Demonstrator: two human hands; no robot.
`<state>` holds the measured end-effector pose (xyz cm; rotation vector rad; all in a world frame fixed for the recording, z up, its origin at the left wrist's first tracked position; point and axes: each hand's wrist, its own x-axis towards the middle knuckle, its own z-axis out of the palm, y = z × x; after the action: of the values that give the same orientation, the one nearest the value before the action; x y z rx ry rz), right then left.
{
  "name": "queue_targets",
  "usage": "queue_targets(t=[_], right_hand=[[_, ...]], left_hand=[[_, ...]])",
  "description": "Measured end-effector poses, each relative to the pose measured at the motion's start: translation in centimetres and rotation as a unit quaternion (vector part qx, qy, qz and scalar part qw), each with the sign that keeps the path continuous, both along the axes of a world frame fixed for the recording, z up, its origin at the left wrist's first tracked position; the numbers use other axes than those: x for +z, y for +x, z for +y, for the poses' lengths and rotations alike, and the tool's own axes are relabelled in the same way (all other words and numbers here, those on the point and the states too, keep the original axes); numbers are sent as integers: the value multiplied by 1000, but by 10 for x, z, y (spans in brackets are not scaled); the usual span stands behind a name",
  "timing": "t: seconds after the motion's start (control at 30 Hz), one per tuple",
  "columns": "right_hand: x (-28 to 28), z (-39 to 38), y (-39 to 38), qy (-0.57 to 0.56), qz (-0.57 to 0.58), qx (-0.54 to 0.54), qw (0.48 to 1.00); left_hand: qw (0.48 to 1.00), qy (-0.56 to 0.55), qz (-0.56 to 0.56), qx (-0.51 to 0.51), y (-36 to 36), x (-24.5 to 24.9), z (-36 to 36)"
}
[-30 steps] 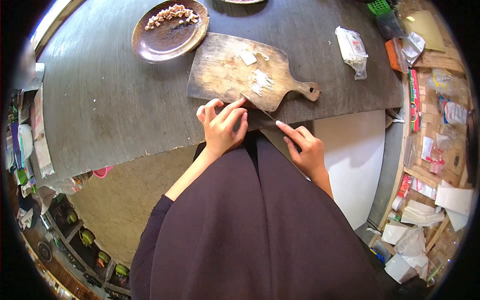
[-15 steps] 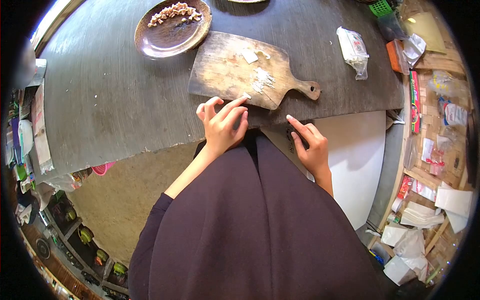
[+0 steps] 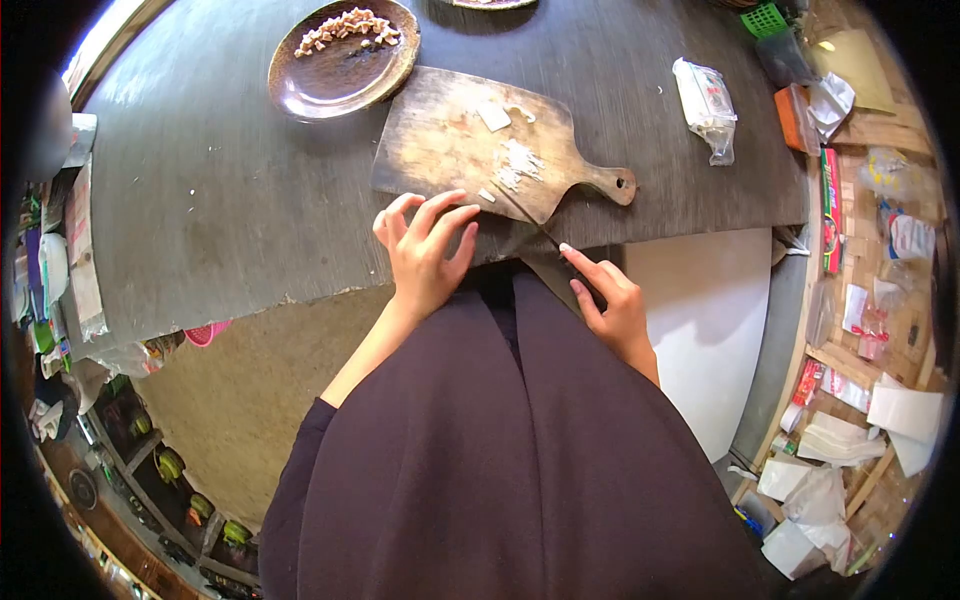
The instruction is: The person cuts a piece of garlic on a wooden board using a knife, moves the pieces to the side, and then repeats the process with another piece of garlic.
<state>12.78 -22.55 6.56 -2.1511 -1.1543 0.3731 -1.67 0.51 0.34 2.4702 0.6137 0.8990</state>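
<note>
My right hand [image 3: 612, 308] is closed on the handle of a thin knife [image 3: 526, 214], whose blade reaches over the near right edge of a wooden cutting board [image 3: 430, 140]. Fingers spread and bent, my left hand [image 3: 425, 250] is at the board's near edge, holding nothing. A small white strip [image 3: 487, 195] lies by its fingertips. Thin white pieces [image 3: 518, 163] are heaped right of the board's middle, with a white block [image 3: 493, 116] and a curved scrap beyond them.
A brown plate [image 3: 340, 80] with chopped pieces stands behind the board on the dark table [image 3: 240, 200]. A plastic-wrapped packet [image 3: 706, 108] lies to the right. Papers and bags cover a woven surface [image 3: 850, 240] at the far right.
My left hand has drawn back slightly from the white strip, its fingers spreading more. The knife now shows clearly in my right hand, its blade over the board.
</note>
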Motion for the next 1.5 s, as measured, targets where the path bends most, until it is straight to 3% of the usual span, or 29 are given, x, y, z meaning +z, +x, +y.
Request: queue_targets(t=[0.13, 1.37, 1.47, 1.5], right_hand=[[-2, 0, 4, 4, -11, 31, 999], [-8, 9, -3, -31, -68, 20, 997], [-6, 8, -1, -12, -70, 22, 997], [-4, 8, 2, -18, -71, 31, 997]], left_hand=[[996, 6, 84, 3, -5, 1, -10], [996, 15, 89, 14, 1, 6, -6], [993, 53, 101, -5, 0, 24, 4], [987, 35, 155, -38, -2, 29, 8]])
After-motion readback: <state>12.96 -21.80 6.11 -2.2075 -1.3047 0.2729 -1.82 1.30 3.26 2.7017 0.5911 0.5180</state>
